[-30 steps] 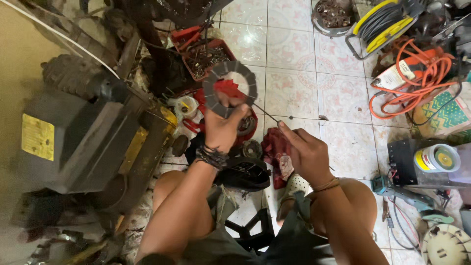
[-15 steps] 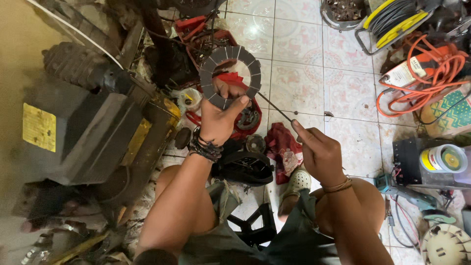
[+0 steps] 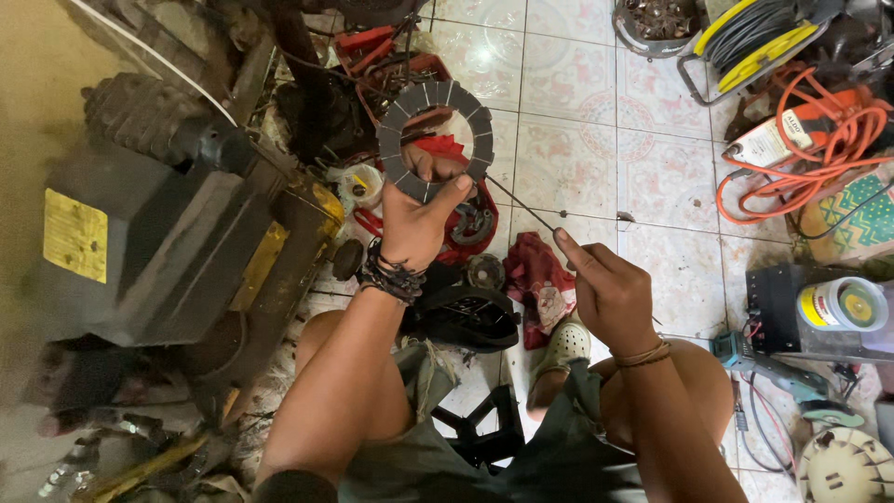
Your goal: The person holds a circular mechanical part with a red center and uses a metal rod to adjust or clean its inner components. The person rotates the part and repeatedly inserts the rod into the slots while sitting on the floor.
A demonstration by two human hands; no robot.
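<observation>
Your left hand point(image 3: 416, 219) grips the bottom of a grey ring point(image 3: 435, 140) made of little blocks, holding it up over the tiled floor point(image 3: 568, 158). Your right hand point(image 3: 605, 289) pinches a thin wire point(image 3: 521, 205) that runs up to the ring. Behind the ring sits a red tray point(image 3: 391, 51) with dark metal bits in it. At the top, a round bowl point(image 3: 652, 23) holds rusty parts.

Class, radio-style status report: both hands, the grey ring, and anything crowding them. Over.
Left hand gripping grey segmented ring, raised over the floor. Right hand pinching thin wire that runs toward the ring. Red cloth and black parts below; dark motor close on the left.
</observation>
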